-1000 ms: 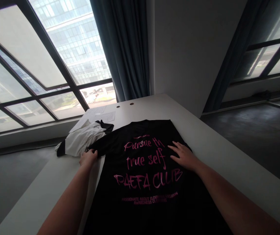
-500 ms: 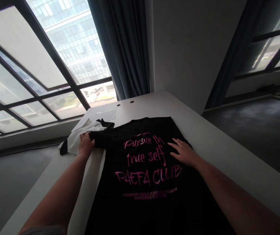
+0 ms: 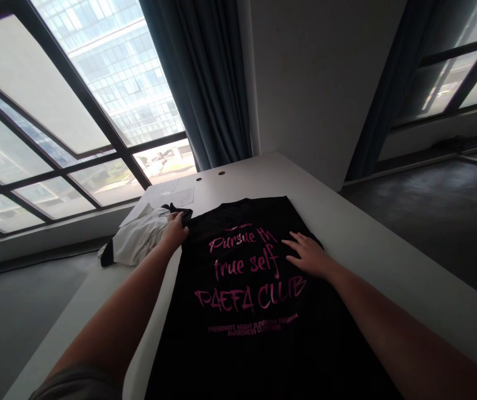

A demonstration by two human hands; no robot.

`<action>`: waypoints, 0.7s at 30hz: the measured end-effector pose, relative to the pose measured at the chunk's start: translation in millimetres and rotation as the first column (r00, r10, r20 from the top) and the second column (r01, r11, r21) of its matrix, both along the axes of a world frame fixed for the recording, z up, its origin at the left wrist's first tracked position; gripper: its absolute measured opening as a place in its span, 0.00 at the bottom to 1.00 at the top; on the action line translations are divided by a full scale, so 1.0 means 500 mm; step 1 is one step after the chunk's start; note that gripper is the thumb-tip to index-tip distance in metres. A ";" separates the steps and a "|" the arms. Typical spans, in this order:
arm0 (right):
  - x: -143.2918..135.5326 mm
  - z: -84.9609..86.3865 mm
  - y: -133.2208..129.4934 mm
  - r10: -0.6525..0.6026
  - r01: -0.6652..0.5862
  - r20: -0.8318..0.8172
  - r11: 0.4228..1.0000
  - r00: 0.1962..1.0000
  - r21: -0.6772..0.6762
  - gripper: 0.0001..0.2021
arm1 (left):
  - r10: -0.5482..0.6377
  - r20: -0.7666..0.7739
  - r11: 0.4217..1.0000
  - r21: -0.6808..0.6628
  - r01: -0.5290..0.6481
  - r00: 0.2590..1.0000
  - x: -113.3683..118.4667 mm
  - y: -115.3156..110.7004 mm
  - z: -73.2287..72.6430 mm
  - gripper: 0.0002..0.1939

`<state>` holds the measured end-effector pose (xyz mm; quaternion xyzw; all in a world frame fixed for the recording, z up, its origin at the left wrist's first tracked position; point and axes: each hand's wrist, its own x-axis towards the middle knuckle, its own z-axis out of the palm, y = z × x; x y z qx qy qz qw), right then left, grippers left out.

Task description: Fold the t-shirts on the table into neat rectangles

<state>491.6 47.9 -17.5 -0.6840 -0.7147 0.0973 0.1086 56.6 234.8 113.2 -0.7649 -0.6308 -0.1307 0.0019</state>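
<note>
Currently, black tee (image 3: 238,355): ctr of frame down to btm edge, back side w/ pink print (image 3: 246,266) facing up; neckline end away from the wearer, on the white worktop (image 3: 346,250).
L-side sleeve: just changed; no longer sticking out twd the left of frame over the white garment, so that side of the tee now reads as a near-straight edge. Folded under or on top, can't tell. Prob. means the outline is narrower there, w/ the sleeve brought in.
L hand (image 3: 174,230): moved in twd ctr, now at tee's upper-left edge, fingertips bunched there, also next to the dark trim (image 3: 185,212); pinching cloth or just pressing, can't tell.
R hand (image 3: 307,254): about same spot as a moment ago, right of ctr, fingers apart, palm down on tee beside the print; prob. steadying the cloth.
White garment (image 3: 138,236): left of ctr, crumpled heap w/ dark parts, just left of tee, L forearm passing near its lower right.
Papers (image 3: 180,196): behind the heap, twd far left corner of worktop.
Round holes (image 3: 199,179): pair, far end of worktop, above tee in frame.
Backdrop: window (image 3: 55,128) upper left, blue curtain (image 3: 209,83) top ctr, grey floor (image 3: 425,205) at right.
</note>
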 end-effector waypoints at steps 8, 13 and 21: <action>-0.007 0.014 -0.006 -0.003 0.003 0.001 0.999 1.000 -0.033 0.31 | -0.362 -0.082 0.915 -0.220 0.337 0.929 0.122 -0.067 -0.137 0.34; -0.009 0.015 -0.008 -0.007 0.007 -0.007 1.000 1.000 -0.026 0.31 | -0.242 0.046 0.957 -0.152 0.246 0.969 0.108 -0.061 -0.195 0.30; -0.006 0.010 -0.008 -0.008 0.007 -0.031 1.000 1.000 -0.023 0.30 | -0.369 -0.093 0.913 -0.221 0.342 0.925 0.072 -0.083 -0.204 0.31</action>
